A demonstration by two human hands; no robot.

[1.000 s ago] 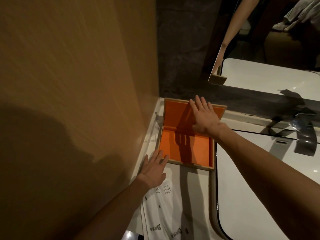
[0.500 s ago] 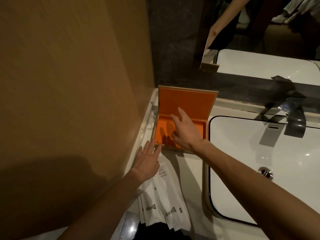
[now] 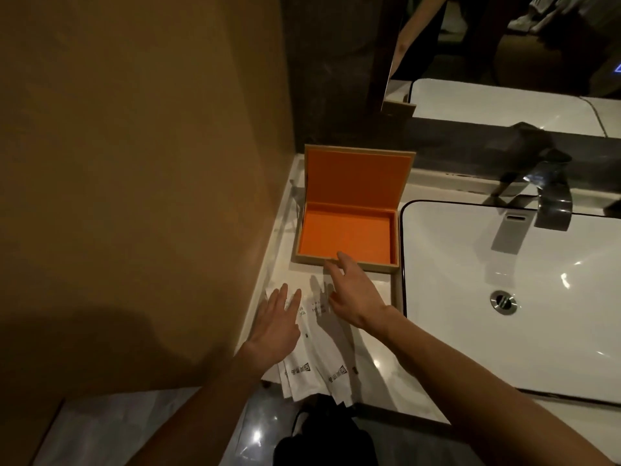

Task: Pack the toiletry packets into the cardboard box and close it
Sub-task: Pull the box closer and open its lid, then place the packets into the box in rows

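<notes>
the cardboard box at twelve o'clock gapes empty, lid up, while both hands, left hand and right hand, hover spread and empty over unpacked toiletry packets on the bench.

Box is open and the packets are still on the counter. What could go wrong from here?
1. The white packets lie fanned with their near ends over the counter edge; a careless grab by the left hand or right hand could push some off.
2. The cardboard box sits right beside the sink; a nudge could slide it or a packet towards the basin.
3. The upright lid may drop shut mid-packing.
</notes>
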